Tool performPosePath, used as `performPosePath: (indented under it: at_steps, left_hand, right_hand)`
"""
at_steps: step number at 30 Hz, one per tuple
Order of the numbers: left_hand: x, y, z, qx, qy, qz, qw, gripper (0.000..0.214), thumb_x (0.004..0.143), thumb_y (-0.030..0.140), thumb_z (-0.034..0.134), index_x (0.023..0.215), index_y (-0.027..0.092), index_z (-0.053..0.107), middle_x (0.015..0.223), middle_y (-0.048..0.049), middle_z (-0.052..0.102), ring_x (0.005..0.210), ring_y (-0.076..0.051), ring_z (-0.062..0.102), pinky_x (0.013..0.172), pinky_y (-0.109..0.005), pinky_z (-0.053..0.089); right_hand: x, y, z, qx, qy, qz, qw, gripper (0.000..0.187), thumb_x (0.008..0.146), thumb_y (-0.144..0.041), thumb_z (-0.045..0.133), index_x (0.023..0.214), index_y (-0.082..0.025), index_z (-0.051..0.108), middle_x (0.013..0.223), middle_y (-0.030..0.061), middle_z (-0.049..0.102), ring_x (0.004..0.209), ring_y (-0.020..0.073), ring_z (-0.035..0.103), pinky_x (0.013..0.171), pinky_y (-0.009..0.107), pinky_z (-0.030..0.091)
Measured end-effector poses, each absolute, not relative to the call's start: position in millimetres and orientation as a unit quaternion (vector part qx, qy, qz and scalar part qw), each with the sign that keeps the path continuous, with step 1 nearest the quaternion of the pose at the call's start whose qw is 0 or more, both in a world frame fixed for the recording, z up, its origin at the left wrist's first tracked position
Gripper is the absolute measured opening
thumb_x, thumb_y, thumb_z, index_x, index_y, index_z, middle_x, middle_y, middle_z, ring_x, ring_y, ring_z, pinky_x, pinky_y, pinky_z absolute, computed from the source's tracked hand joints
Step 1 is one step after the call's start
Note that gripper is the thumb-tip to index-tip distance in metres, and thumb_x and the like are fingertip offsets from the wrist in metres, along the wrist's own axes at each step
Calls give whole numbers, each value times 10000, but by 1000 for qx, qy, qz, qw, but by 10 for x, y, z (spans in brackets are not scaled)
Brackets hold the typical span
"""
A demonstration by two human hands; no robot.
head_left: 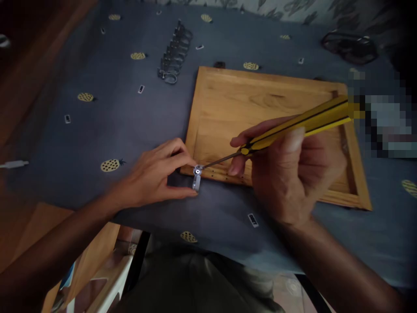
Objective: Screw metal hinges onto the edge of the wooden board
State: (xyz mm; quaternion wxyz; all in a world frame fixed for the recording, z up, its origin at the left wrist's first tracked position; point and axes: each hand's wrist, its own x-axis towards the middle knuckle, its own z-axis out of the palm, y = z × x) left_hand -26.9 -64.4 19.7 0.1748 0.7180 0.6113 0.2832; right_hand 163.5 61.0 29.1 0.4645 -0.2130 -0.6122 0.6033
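Note:
My left hand [163,171] pinches a small silver metal hook [196,184] between thumb and forefinger, at the near left corner of a framed wooden board [234,117]. A screw head shows in the hook's upper end. My right hand [289,174] is wrapped round the yellow and black handle of a screwdriver [293,124], held slanting over the board. Its thin shaft points down to the left, and the tip is at the upper end of the hook. Whether the tip sits in a screw slot I cannot tell. Small dark holes dot the board's near edge.
Several metal hooks [176,52] lie in a row beyond the board's left side. A pair of dark glasses [350,47] rests at the far right. The blue tablecloth [130,121] has printed pineapples. A white cable end [14,164] lies at far left. A blurred patch covers the right side.

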Motion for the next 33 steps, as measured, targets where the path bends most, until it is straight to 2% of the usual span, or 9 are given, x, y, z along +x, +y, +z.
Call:
performPosePath:
  at_steps: [5, 13, 20, 26, 30, 33]
  left_hand:
    - [-267, -641, 181, 720, 605, 293, 170, 284, 942, 396, 812, 1114, 198, 702, 1091, -42, 634, 967, -187, 659, 799, -302, 506]
    - [-275, -643, 196, 721, 606, 280, 184, 259, 965, 400, 777, 1108, 201, 692, 1093, -47, 636, 982, -194, 661, 789, -304, 506]
    - [-275, -643, 169, 717, 614, 279, 179, 276, 964, 434, 762, 1124, 220, 695, 1093, -43, 631, 986, -205, 649, 769, -310, 495]
    - [-264, -641, 179, 707, 616, 284, 200, 275, 947, 431, 782, 1120, 236, 695, 1109, -55, 637, 1018, -235, 661, 810, -356, 527]
    - [-259, -644, 173, 700, 620, 285, 208, 265, 950, 448, 770, 1109, 252, 691, 1109, -53, 643, 1014, -243, 669, 815, -375, 540]
    - [-261, -643, 161, 702, 617, 290, 205, 260, 954, 435, 767, 1120, 251, 689, 1111, -48, 644, 1012, -237, 669, 808, -365, 532]
  right_hand:
    - [1619, 563, 305, -214, -629, 597, 450, 144, 978, -489, 738, 950, -382, 831, 915, -4, 752, 508, 146, 626, 426, 342, 517]
    - [1609, 553, 289, -214, -668, 561, 441, 145, 978, -510, 724, 960, -413, 830, 916, -11, 763, 513, 170, 649, 409, 365, 529]
    - [1657, 540, 458, -198, -753, 497, 384, 117, 1015, -413, 711, 1004, -334, 797, 903, -10, 761, 575, 135, 690, 515, 309, 566]
    - [1681, 539, 515, -233, -793, 450, 339, 228, 987, -475, 730, 849, -295, 747, 887, 25, 755, 637, 177, 675, 544, 357, 568]
    - [1641, 539, 478, -226, -800, 435, 346, 283, 977, -493, 736, 779, -293, 710, 792, 12, 714, 597, 177, 642, 547, 376, 552]
    - [1617, 545, 483, -200, -812, 414, 358, 333, 1000, -466, 710, 719, -288, 698, 714, 3, 690, 657, 189, 684, 613, 377, 560]
